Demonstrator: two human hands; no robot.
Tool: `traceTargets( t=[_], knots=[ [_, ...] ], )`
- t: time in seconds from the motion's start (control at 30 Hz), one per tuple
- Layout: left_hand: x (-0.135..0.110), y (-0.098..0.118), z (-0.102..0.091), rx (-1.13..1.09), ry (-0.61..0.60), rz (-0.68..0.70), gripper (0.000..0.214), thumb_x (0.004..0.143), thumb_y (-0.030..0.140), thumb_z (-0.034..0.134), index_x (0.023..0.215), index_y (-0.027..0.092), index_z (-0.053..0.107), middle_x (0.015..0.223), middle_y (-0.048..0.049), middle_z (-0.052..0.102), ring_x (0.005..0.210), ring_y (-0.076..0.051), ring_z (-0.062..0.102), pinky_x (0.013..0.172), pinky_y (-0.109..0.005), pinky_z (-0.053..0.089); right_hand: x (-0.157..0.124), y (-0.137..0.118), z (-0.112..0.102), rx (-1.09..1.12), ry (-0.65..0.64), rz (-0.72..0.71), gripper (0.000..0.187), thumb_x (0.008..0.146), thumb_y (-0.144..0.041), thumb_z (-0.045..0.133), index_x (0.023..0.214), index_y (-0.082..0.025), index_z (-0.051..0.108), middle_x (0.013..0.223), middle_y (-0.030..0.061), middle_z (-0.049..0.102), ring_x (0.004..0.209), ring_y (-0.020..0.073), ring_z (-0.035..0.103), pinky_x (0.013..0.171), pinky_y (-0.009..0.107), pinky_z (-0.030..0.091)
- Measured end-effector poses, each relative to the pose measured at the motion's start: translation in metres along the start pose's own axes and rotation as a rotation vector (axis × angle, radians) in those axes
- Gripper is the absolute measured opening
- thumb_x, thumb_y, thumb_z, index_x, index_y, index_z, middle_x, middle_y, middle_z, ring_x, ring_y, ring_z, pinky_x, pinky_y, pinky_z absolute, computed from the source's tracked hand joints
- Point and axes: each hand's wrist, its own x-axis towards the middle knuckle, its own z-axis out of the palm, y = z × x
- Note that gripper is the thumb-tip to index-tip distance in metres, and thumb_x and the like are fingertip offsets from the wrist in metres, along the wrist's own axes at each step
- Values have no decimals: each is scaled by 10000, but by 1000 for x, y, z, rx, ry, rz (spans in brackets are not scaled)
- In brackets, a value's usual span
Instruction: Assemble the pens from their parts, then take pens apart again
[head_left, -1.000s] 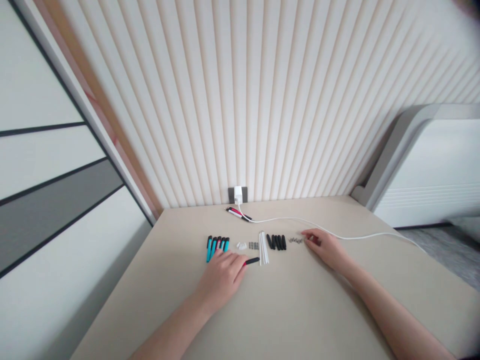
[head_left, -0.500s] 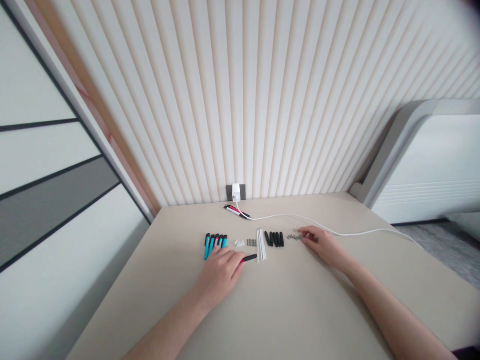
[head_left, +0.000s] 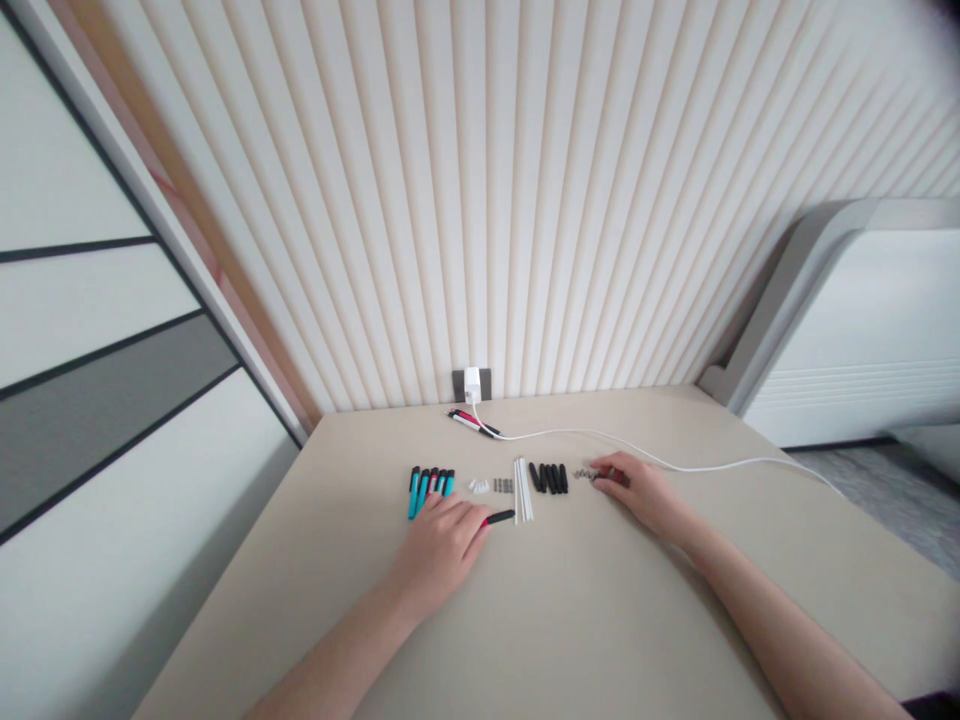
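My left hand lies on the beige table, its fingers over the lower ends of a row of several teal pen barrels. Its fingertips meet a black tube with a red end, apparently pinching it. My right hand is curled at the small metal springs, and I cannot tell if it holds one. Between the hands lie small white parts, small grey parts, white rods and several black tubes.
Two assembled pens lie at the table's far edge, by a white plug in a wall socket. Its white cable runs right across the table. A ribbed panel wall stands behind, with a white cabinet at right.
My right hand has moved left, closer to the small metal springs. My left hand and the black tube have stayed in place.
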Motion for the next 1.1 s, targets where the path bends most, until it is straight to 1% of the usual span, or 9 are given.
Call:
traceTargets(
  t=[0.13, 0.3, 0.47, 0.6, 0.7, 0.83, 0.93, 1.1],
  knots=[
    [0, 1, -1, 3, 8, 7, 167, 943, 211, 469, 992, 217, 629, 854, -23, 698, 870, -197, 620, 843, -351, 427, 2, 2, 2, 17, 7, -6, 277, 848, -352, 578, 1046, -201, 699, 914, 60, 674, 790, 203, 608, 749, 345, 480],
    [-1, 0, 1, 5, -13, 1, 145, 934, 198, 498, 1011, 219, 619, 869, -17, 699, 894, -208, 617, 849, -365, 417, 5, 1, 2, 21, 4, -14, 244, 861, -348, 565, 996, -204, 707, 920, 61, 676, 811, 207, 613, 765, 346, 481],
    [-1, -1, 2, 3, -44, -6, 133, 934, 194, 508, 1018, 216, 608, 885, -15, 694, 911, -216, 608, 852, -375, 405, 8, 2, 2, 25, -22, -24, 239, 875, -341, 554, 1005, -207, 704, 950, 62, 672, 855, 211, 614, 792, 347, 477],
    [0, -1, 2, 2, -59, -4, 127, 934, 190, 507, 1010, 215, 606, 882, -16, 689, 909, -215, 604, 846, -372, 400, 7, 3, 1, 30, -32, -18, 255, 872, -347, 569, 1035, -204, 702, 931, 63, 665, 822, 205, 607, 771, 344, 481],
    [0, -2, 3, 2, -59, -4, 127, 935, 190, 507, 1016, 216, 602, 882, -13, 689, 906, -216, 601, 842, -375, 394, 7, 0, -1, 31, -32, -56, 306, 867, -366, 593, 1109, -203, 683, 972, 72, 657, 843, 204, 605, 791, 346, 482],
    [-1, -2, 4, 0, -56, 2, 121, 939, 197, 507, 1011, 213, 603, 883, -13, 690, 903, -217, 600, 839, -377, 389, 9, -4, 0, 15, -10, -126, 347, 868, -389, 610, 1164, -216, 665, 1095, 88, 645, 995, 231, 592, 911, 379, 450],
    [-2, -2, 5, -2, -52, 5, 119, 940, 204, 510, 1009, 211, 607, 887, -15, 691, 905, -219, 600, 844, -378, 388, 13, -3, 3, -11, -16, -158, 310, 883, -382, 599, 1144, -236, 680, 1117, 86, 656, 1046, 247, 583, 947, 403, 432],
    [0, -2, 4, -7, -62, -3, 124, 940, 198, 511, 1017, 212, 607, 898, -17, 691, 914, -218, 601, 855, -377, 389, 16, 0, 6, -17, -29, -201, 255, 898, -357, 587, 1109, -263, 694, 1099, 65, 687, 1033, 245, 595, 941, 411, 437]
  ],
)
